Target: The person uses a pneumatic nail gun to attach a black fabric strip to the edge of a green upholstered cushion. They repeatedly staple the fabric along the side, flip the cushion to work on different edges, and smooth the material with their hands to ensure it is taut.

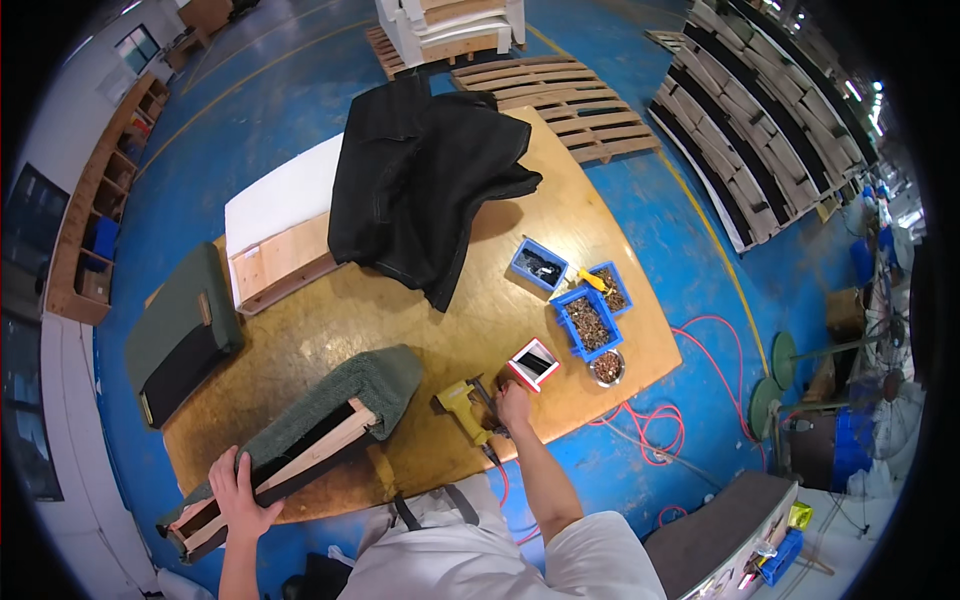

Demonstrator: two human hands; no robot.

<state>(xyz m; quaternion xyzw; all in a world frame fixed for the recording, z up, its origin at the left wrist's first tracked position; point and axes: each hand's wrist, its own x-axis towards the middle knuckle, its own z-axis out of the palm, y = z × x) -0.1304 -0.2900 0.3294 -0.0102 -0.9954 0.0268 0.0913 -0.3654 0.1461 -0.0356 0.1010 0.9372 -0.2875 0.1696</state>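
My left hand (238, 492) grips the near end of a long wooden frame part covered in grey-green fabric (320, 425), which lies across the front of the wooden worktable (420, 320). My right hand (513, 405) rests on the table beside a yellow staple gun (465, 407), touching its rear end; whether it holds it is unclear. A small open red-and-white box (533, 363) sits just beyond this hand.
Black fabric (430, 180) is draped over a wood and white foam piece (285, 225) at the table's back. Blue bins of fasteners (588, 320) and a small bowl (607, 367) sit right. Another upholstered part (185, 335) lies left. A red hose (660, 420), pallets (560, 100) and stacked panels (770, 120) are on the blue floor.
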